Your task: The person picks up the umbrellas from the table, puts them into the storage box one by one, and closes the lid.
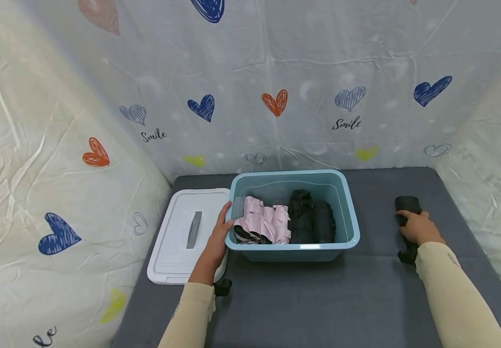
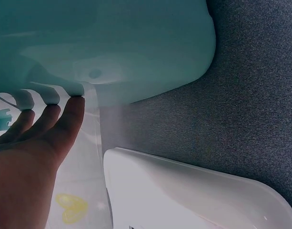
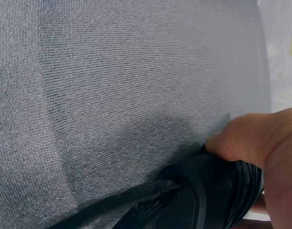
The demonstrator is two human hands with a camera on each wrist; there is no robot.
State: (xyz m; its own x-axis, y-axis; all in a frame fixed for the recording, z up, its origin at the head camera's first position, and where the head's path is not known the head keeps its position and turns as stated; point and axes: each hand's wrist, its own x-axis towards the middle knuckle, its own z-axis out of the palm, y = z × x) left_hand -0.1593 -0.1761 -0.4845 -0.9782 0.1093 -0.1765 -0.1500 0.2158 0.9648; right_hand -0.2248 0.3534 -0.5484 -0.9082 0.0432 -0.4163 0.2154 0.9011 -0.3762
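My right hand [image 1: 419, 228] grips a black folded umbrella [image 1: 408, 205] lying on the grey table at the right. In the right wrist view, the umbrella's dark handle end [image 3: 184, 191] shows a cord loop, with pleated fabric under my thumb. My left hand [image 1: 217, 237] touches the left side of a blue plastic bin [image 1: 293, 253]. Straight fingers [image 2: 65, 124] meet the bin's outer wall in the left wrist view. Inside the bin are pink folded bundles [image 1: 261, 217] at the left and black rolled bundles [image 1: 323, 222] at the right.
A white lid [image 1: 169, 241] with a grey handle [image 1: 194, 230] lies left of the bin, partly under my left forearm. The grey table [image 1: 320, 304] meets a heart-printed curtain [image 1: 241, 130] at its back and sides.
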